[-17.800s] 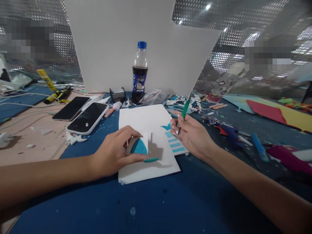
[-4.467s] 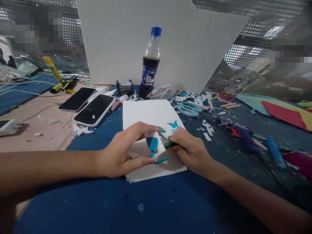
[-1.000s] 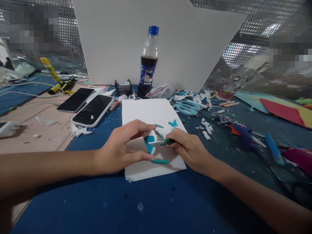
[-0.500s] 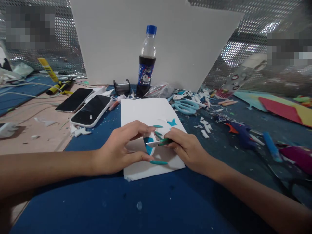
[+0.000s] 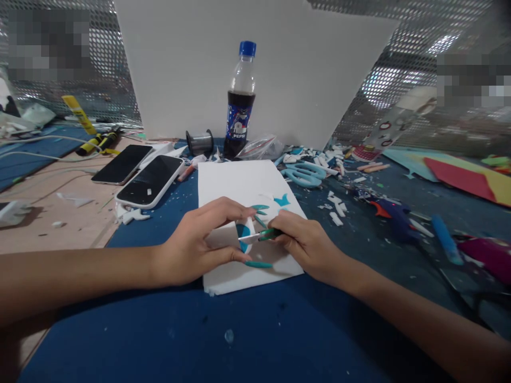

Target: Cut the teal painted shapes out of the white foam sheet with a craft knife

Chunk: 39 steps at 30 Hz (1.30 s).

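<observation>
My left hand point(image 5: 195, 236) is closed around the edges of a small white-and-blue piece point(image 5: 242, 230), fingers above and thumb below, with long teal nails. In my right hand point(image 5: 309, 244) is a craft knife point(image 5: 266, 234) with a pale blade and a green part by the grip. Its blade lies across the piece, pointing left; whether it cuts in I cannot tell. Both hands rest over a white board point(image 5: 235, 181) on the blue table. Just beyond my right fingers lies a small blue cut-out shape point(image 5: 282, 200).
Two phones point(image 5: 151, 182) lie to the left. A Pepsi bottle point(image 5: 239, 114) and a wire spool point(image 5: 199, 142) stand behind the board. Light blue scissors point(image 5: 305, 174) sit among white scraps point(image 5: 337, 205). Farther right are a glue gun point(image 5: 397, 218) and coloured sheets point(image 5: 459, 178).
The knife's blade has shifted slightly down and tilted across the piece. My left fingers and thumb have barely moved. Everything else stays in place.
</observation>
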Available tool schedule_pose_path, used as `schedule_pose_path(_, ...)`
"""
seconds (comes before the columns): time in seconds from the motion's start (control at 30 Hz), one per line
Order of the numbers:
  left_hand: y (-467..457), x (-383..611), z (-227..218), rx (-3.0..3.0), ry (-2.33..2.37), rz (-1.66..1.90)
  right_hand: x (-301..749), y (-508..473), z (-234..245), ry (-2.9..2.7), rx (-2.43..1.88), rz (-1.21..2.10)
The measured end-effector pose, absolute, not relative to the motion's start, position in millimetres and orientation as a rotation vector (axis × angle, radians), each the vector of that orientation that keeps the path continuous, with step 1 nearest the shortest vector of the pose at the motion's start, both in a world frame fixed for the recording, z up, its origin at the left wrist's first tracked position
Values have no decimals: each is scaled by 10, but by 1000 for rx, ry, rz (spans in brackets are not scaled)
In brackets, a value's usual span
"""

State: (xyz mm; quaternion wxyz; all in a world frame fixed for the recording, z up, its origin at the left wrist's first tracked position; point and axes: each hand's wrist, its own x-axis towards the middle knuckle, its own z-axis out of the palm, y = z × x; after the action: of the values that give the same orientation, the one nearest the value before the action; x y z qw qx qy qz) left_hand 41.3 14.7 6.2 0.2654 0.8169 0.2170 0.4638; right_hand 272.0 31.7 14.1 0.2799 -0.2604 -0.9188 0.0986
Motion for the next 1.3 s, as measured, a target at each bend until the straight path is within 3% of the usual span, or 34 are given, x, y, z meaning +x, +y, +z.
schedule_pose_path(1.3, 122, 425, 129, 2242, 767, 1196, 2726, 328, 110, -2349, -758, 322)
